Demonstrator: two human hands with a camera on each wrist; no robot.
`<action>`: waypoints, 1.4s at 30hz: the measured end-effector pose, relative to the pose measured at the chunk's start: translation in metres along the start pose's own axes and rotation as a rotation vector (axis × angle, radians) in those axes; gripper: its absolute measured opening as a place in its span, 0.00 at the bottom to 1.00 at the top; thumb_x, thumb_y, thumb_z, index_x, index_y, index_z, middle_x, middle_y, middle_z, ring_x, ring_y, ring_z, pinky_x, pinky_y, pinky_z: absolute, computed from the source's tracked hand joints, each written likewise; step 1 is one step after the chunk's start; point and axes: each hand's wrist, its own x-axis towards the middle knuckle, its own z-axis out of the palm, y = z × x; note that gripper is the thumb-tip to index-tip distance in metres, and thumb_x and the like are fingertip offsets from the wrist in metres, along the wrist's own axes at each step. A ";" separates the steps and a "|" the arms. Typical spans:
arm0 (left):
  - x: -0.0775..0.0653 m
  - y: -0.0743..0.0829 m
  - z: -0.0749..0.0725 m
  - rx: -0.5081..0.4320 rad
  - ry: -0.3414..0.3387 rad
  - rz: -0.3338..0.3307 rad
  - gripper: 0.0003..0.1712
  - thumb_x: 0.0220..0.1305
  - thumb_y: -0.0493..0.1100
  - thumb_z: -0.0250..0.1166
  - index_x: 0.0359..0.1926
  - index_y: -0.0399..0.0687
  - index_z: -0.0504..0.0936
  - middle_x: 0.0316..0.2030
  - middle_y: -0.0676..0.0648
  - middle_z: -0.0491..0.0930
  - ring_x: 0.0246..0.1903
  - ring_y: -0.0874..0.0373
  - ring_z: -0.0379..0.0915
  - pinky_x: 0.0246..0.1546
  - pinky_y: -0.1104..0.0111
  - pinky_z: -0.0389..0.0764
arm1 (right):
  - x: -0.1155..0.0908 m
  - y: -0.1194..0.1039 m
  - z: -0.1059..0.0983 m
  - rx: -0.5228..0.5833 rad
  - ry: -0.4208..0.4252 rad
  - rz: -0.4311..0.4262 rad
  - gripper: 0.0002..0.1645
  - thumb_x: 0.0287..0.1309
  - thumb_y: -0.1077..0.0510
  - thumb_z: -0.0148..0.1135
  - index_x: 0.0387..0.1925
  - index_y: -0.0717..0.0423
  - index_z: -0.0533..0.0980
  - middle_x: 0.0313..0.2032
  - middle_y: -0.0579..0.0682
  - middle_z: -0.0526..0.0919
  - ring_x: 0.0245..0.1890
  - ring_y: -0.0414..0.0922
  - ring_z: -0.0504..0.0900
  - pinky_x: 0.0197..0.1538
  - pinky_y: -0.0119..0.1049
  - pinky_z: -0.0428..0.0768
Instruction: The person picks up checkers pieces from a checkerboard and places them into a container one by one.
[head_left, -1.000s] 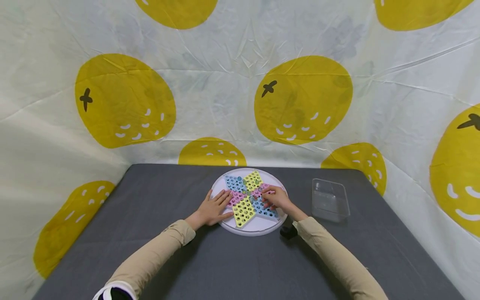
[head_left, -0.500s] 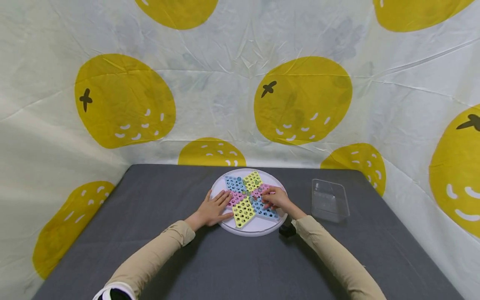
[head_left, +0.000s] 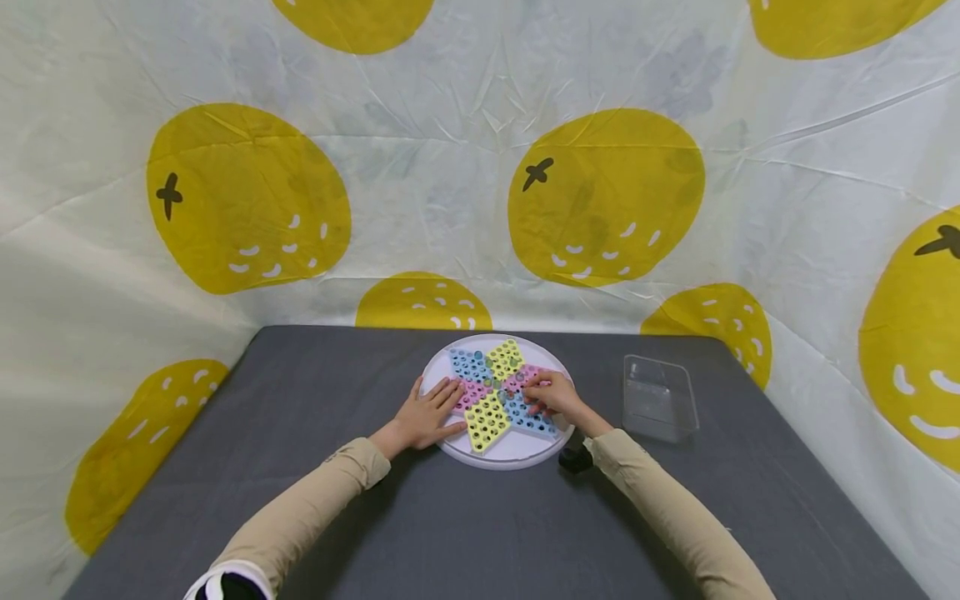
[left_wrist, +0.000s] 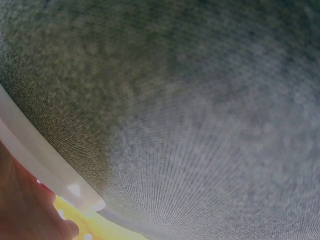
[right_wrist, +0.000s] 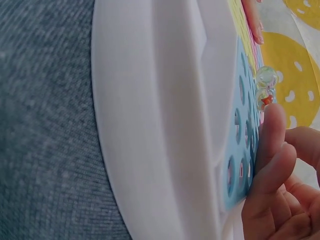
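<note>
A Chinese checkers board, round and white with a star of pink, yellow and blue holed sections, lies on the table. My left hand rests on its left edge, fingers spread and reaching the pink section. My right hand is over the right-hand blue section, its fingers bent. In the right wrist view the fingertips are right at clear glass marbles, one with red inside. I cannot tell whether a marble is between them. More marbles sit around the star's middle and in the far sections.
A clear plastic box stands right of the board on the dark grey table. A small black object shows below the right wrist. Behind the table hangs a white curtain printed with yellow fruit.
Hardly anything differs: both hands keep their places on and over the board, and the right fingers shift only slightly. The head view tilts a touch.
</note>
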 end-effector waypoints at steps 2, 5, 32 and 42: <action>0.000 0.000 0.000 -0.003 0.006 0.001 0.40 0.62 0.67 0.39 0.68 0.51 0.49 0.69 0.50 0.48 0.69 0.53 0.43 0.63 0.45 0.43 | 0.001 0.001 0.000 0.004 0.000 0.000 0.11 0.54 0.56 0.59 0.37 0.60 0.75 0.22 0.46 0.81 0.15 0.36 0.78 0.16 0.28 0.70; 0.000 0.000 0.000 -0.002 -0.002 -0.004 0.41 0.62 0.68 0.38 0.69 0.52 0.48 0.69 0.51 0.47 0.69 0.54 0.42 0.63 0.45 0.42 | 0.002 0.002 0.000 0.004 0.002 0.005 0.12 0.54 0.56 0.59 0.37 0.60 0.75 0.22 0.47 0.81 0.15 0.37 0.78 0.16 0.28 0.71; 0.007 -0.009 0.019 -0.117 0.037 0.027 0.44 0.58 0.74 0.29 0.69 0.57 0.41 0.70 0.54 0.40 0.70 0.57 0.34 0.63 0.45 0.30 | -0.009 -0.002 -0.009 0.012 -0.028 -0.029 0.14 0.55 0.55 0.57 0.39 0.63 0.73 0.24 0.51 0.83 0.17 0.38 0.80 0.20 0.31 0.75; 0.003 -0.002 0.005 -0.026 -0.011 -0.009 0.41 0.61 0.68 0.40 0.69 0.53 0.48 0.69 0.51 0.47 0.69 0.54 0.41 0.63 0.45 0.40 | -0.018 -0.007 -0.014 -0.018 -0.033 -0.034 0.15 0.57 0.55 0.55 0.41 0.63 0.72 0.31 0.58 0.83 0.20 0.40 0.82 0.23 0.33 0.77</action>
